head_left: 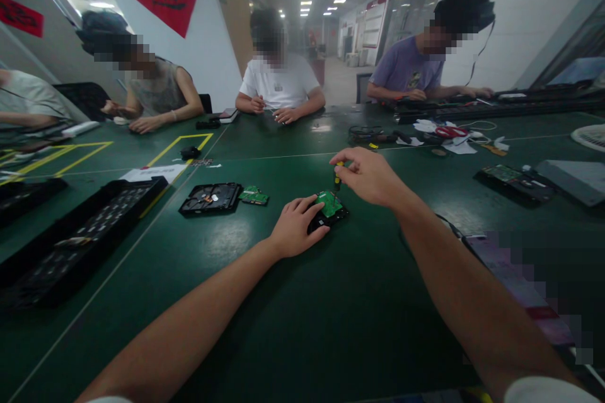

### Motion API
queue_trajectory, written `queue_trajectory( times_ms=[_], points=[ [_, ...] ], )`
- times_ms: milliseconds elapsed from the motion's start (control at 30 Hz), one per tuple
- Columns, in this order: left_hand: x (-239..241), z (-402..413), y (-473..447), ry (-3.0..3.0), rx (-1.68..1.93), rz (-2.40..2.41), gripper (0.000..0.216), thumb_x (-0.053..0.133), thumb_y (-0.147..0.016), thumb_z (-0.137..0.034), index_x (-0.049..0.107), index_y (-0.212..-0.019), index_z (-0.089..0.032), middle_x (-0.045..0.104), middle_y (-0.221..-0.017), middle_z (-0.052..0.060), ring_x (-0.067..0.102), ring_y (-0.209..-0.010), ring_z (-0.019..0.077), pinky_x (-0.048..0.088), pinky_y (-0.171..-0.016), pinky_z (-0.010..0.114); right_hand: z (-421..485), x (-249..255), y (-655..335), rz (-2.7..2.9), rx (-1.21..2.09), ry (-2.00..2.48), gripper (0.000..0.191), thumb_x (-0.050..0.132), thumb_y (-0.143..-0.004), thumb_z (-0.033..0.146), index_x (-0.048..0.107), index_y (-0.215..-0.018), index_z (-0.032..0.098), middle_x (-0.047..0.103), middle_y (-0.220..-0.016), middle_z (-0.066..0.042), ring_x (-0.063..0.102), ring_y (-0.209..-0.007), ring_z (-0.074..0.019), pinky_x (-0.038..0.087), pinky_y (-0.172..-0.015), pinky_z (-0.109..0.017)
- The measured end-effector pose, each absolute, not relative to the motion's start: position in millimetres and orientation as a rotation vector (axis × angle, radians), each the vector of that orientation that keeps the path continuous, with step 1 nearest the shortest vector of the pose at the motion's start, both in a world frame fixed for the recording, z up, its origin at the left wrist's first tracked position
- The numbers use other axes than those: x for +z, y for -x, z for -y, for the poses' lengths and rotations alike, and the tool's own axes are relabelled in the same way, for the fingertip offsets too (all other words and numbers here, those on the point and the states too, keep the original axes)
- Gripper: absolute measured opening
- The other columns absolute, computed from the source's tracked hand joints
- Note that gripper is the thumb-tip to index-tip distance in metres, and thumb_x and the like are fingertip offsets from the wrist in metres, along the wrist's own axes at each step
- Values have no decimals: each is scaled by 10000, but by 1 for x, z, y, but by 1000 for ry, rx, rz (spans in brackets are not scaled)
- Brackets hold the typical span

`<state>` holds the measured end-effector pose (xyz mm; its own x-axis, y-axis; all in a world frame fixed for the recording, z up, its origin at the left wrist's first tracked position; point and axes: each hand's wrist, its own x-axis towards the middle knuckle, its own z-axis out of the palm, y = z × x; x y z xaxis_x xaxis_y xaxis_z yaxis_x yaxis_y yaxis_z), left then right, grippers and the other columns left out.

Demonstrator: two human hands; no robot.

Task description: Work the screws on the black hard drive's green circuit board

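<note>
My left hand (pixel 297 227) grips a small flat black device (pixel 323 221) by its left side, with the thumb along the near edge and the fingers over the top. A green circuit board (pixel 329 203) lies on that device. Above it, my right hand (pixel 371 176) pinches the yellow-and-black handle of a screwdriver (pixel 337 177). The screwdriver stands upright, its shaft pointing down at the board's right part; the exact contact of the tip is too small to tell.
To the left lie an open black casing (pixel 211 198) and a loose green circuit board (pixel 254 195). A long black tray (pixel 85 233) is further left. At right are a black device with a board (pixel 514 182) and a grey box (pixel 574 181). Several people sit across the green table (pixel 283 302).
</note>
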<state>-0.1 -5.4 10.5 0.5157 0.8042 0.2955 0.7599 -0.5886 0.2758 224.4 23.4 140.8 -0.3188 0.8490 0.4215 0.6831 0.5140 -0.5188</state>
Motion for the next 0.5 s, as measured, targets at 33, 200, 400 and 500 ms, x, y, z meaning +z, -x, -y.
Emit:
queue_trajectory(
  times_ms=[33,200,400,500],
  points=[
    [11,5,0,-2637,603,-1366,672,538,-964,-624,526,-1517,-242,469,-1603,115,442,-1429,367,362,-1187,571,-23,142,-225,2111,292,1238,150,626,-953,275,753,-1020,233,740,-1002,-59,677,-795,-200,510,-793,-349],
    [9,4,0,-2651,611,-1371,674,544,-963,-617,520,-1521,-240,472,-1600,112,448,-1420,360,370,-1181,564,-24,143,-226,2124,339,1211,177,630,-966,343,750,-1007,221,753,-991,-46,667,-766,-181,494,-770,-324],
    [7,4,1,-2653,610,-1372,673,546,-961,-622,518,-1521,-249,478,-1597,107,450,-1419,356,367,-1183,565,-26,140,-224,2072,366,1289,165,627,-941,273,722,-1049,192,747,-952,-57,653,-758,-181,482,-759,-314],
    [8,5,1,-2651,609,-1365,668,540,-965,-623,521,-1518,-248,478,-1597,107,448,-1423,355,369,-1182,562,-25,141,-224,2103,294,1254,142,623,-942,284,734,-993,213,728,-958,-48,635,-819,-191,464,-784,-318]
  ],
)
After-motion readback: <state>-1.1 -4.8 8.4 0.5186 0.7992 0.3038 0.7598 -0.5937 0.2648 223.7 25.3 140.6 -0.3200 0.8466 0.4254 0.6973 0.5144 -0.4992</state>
